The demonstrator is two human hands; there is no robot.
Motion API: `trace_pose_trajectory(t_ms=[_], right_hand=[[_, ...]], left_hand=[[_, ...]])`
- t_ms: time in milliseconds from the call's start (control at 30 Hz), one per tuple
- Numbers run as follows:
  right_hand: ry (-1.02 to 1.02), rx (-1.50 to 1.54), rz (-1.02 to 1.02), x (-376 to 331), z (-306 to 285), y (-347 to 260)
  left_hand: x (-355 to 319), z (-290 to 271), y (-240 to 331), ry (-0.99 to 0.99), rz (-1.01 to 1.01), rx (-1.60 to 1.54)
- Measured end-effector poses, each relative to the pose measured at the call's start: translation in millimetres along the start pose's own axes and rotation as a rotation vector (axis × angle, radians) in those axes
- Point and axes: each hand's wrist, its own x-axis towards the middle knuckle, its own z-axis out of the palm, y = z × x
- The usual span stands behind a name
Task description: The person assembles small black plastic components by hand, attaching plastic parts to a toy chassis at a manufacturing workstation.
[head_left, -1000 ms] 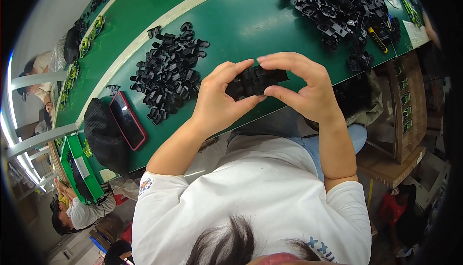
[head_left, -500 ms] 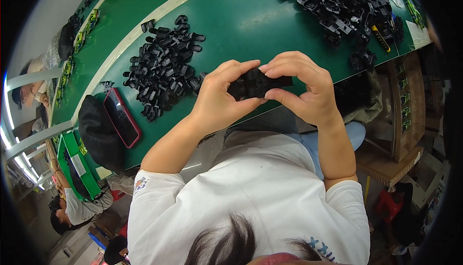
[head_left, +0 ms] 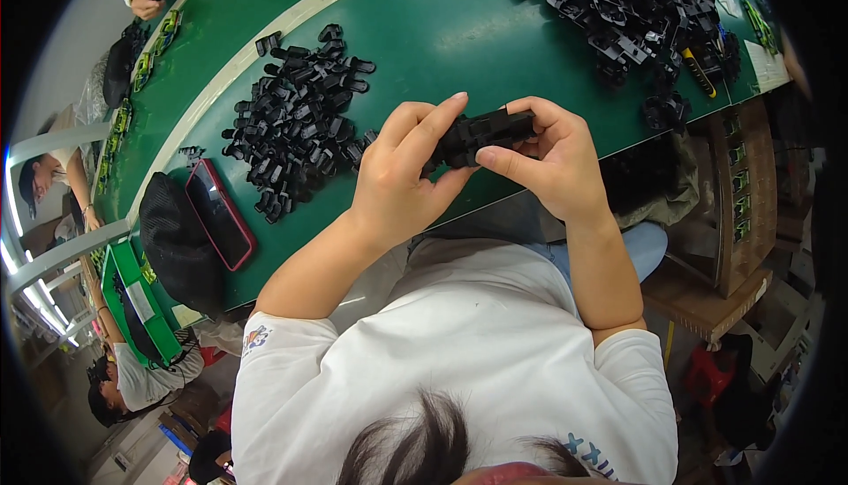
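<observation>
I am holding a black plastic part (head_left: 481, 136) with both hands: my left hand (head_left: 402, 180) at 9 o'clock, my right hand (head_left: 552, 162) at 3 o'clock, fingers curled tight on it.

Bright, even overhead light fills the scene, with a soft sheen on the green worktop (head_left: 459, 34) and only faint shadows under the black parts. Fisheye distortion bends the worktop's edges, a dark vignette rings the picture, and the centre is sharp.
</observation>
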Motion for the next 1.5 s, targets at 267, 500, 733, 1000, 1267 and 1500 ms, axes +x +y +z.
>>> trace_pose_trajectory(t_ms=[267, 500, 733, 1000, 1267, 1500], right_hand=[[0.053, 0.092, -0.026, -1.1, 2.5, 5.0], [0.172, -0.043, -0.07, -8.4, 15.2, 1.7], [0.114, 0.002, -0.067, -7.4, 8.7, 0.7], [0.128, 0.003, -0.011, -7.7, 9.2, 6.4], [0.064, 0.174, 0.033, -3.5, 1.5, 12.2], [0.156, -0.04, -0.026, -10.5, 11.9, 4.9]], left_hand=[[-1.7, 2.3, -0.3, 0.003, 0.067, 0.003], [-5.4, 3.5, 2.1, 0.036, 0.063, 0.062], [-3.2, 2.4, 3.7, 0.03, 0.023, -0.006], [-5.3, 7.0, 2.8, 0.029, 0.048, 0.057], [-3.5, 4.3, 5.4, -0.006, 0.031, -0.001], [-5.4, 4.9, 5.5, 0.004, -0.02, 0.008]])
